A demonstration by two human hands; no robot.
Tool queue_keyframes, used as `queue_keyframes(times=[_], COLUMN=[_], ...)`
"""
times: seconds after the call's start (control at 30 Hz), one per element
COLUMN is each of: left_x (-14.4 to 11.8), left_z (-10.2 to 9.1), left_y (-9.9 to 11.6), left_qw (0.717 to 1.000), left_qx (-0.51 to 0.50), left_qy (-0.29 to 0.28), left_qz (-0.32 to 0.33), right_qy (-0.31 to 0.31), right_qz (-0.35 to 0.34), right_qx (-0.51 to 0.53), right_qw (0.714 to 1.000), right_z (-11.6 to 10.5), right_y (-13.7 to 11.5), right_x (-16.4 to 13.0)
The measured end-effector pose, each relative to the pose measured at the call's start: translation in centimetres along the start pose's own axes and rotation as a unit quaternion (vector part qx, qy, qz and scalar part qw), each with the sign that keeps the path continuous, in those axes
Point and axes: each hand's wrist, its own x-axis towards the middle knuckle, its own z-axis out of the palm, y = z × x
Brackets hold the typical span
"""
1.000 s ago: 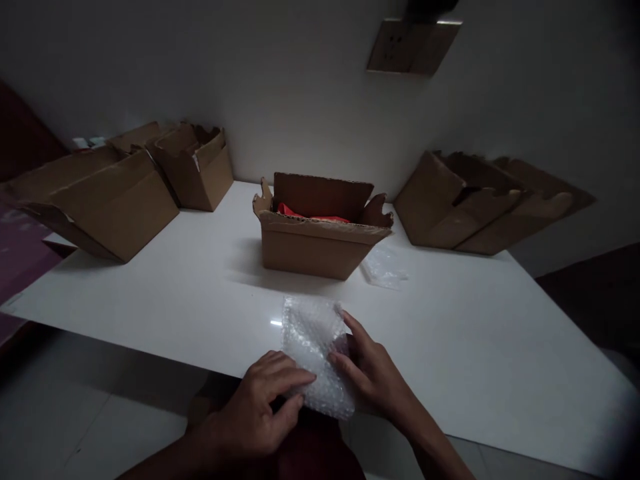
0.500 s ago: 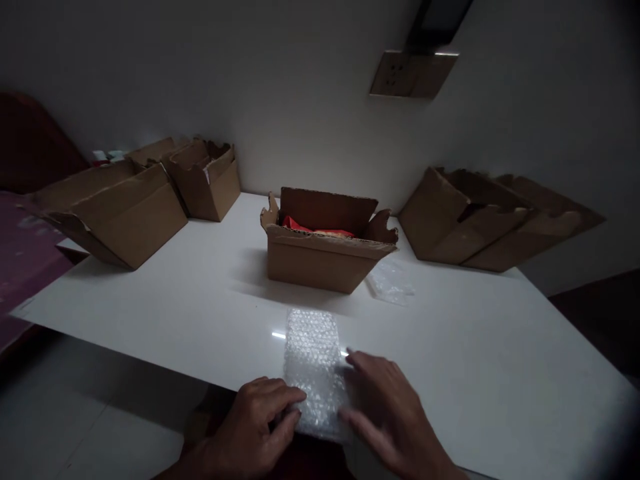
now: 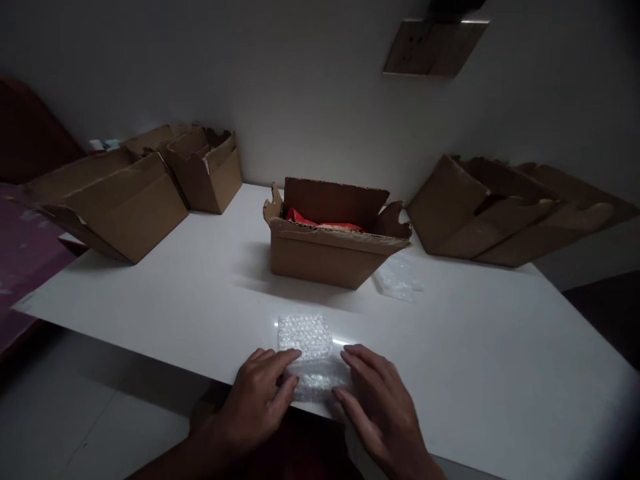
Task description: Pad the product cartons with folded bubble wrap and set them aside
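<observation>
A strip of clear bubble wrap (image 3: pixel 306 337) lies at the front edge of the white table, its near part folded over into a thick bundle. My left hand (image 3: pixel 263 393) has its thumb and fingers closed on the left end of that fold. At the right end, my right hand (image 3: pixel 380 403) holds the fold between thumb and fingers. Whether something lies inside the wrap, I cannot tell. Beyond it stands an open cardboard box (image 3: pixel 320 257) with a red item (image 3: pixel 300 217) showing inside.
A flat clear plastic piece (image 3: pixel 399 279) lies right of the middle box. Open cardboard boxes stand at the left (image 3: pixel 135 220) and at the right (image 3: pixel 450 213) against the wall. A socket plate (image 3: pixel 433 48) is on the wall. The white table (image 3: pixel 500 347) ends close to my body.
The near part of the bubble wrap has been folded away from me, so the strip is shorter. Both hands have moved slightly forward with it. The view has shifted a little.
</observation>
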Motion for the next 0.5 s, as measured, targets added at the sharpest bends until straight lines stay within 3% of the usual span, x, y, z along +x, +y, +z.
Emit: queue_keyframes(times=[0.1,0.17,0.27,0.37,0.43,0.5], left_x=[0.6,0.8,0.9,0.7,0.8,1.2], left_z=[0.5,0.4,-0.2,-0.5,-0.5,-0.2], left_y=[-0.8,-0.9,-0.6,-0.6,-0.9,-1.3], left_qw=[0.998,0.997,0.997,0.997,0.998,0.999], left_qx=[0.055,0.081,0.065,0.027,0.020,0.035], left_qy=[0.007,0.019,0.026,-0.007,-0.025,-0.025], left_qz=[-0.009,0.002,0.043,0.073,0.046,0.005], right_qy=[-0.053,-0.107,-0.135,-0.171,-0.199,-0.202], right_qz=[-0.096,-0.117,-0.078,0.009,0.073,0.094], right_qx=[-0.064,-0.081,-0.036,0.066,0.101,0.075], right_qw=[0.992,0.984,0.987,0.983,0.972,0.972], right_z=[0.1,0.6,1.1,1.0,1.0,1.1], right_y=[0.1,0.1,0.2,0.6,1.2,1.9], right_x=[0.6,1.4,2.6,3.2,3.5,4.1])
